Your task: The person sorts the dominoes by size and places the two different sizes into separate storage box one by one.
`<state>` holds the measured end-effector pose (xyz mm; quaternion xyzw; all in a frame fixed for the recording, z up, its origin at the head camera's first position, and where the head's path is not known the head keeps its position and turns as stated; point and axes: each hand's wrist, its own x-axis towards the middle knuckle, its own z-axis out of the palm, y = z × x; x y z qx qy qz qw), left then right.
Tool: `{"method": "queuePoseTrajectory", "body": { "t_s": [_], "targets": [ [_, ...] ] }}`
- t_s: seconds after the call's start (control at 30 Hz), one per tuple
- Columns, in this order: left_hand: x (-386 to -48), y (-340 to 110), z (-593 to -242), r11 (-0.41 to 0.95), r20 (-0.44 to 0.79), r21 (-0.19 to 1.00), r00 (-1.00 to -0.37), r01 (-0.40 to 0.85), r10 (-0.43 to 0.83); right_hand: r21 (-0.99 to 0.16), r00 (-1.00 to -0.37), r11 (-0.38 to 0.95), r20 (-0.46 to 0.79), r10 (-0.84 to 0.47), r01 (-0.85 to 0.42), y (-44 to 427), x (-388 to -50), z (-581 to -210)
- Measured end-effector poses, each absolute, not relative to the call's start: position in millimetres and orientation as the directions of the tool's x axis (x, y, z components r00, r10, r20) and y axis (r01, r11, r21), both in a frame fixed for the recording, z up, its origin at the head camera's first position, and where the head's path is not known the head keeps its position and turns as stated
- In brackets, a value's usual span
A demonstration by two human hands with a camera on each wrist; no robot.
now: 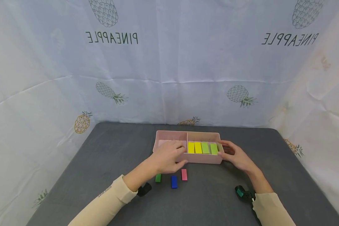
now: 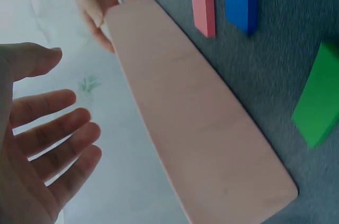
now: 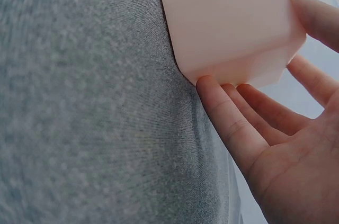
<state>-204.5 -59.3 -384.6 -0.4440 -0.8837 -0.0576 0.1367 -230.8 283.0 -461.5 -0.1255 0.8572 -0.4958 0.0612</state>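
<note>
A pink two-compartment box (image 1: pixel 204 158) lies on the dark table. My left hand (image 1: pixel 168 157) hovers over its left compartment with fingers loosely bent; the left wrist view shows the hand (image 2: pixel 50 139) with nothing in it. At the box's right end, my right hand (image 1: pixel 238 157) holds the corner, its thumb on the rim and fingertips against the end wall (image 3: pixel 228 17). Two yellow blocks (image 1: pixel 194 147) and two lime green blocks (image 1: pixel 205 147) stand in a row in the right compartment. Part of the left compartment is hidden by my left hand.
In front of the box lie a green block (image 1: pixel 158 178), a blue block (image 1: pixel 174 182) and a pink block (image 1: pixel 184 174). The green one is partly behind my left wrist. A white pineapple-print cloth (image 1: pixel 169 62) hangs behind the grey table (image 1: pixel 214 201) and at its sides.
</note>
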Motion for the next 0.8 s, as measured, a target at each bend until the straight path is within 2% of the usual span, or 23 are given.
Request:
{"method": "queuePoseTrajectory", "body": {
  "t_s": [0.5, 0.8],
  "targets": [
    [-185, -53, -409, 0.594, 0.241, -0.04, -0.569, 0.804, 0.786, -0.871, -0.96, 0.466, 0.022, -0.278, -0.154, 284, -232, -464],
    [-184, -49, -428, 0.594, 0.161, -0.076, -0.578, 0.801, 0.8, -0.871, -0.96, 0.468, 0.016, -0.278, -0.15, 283, -231, -462]
  ]
}}
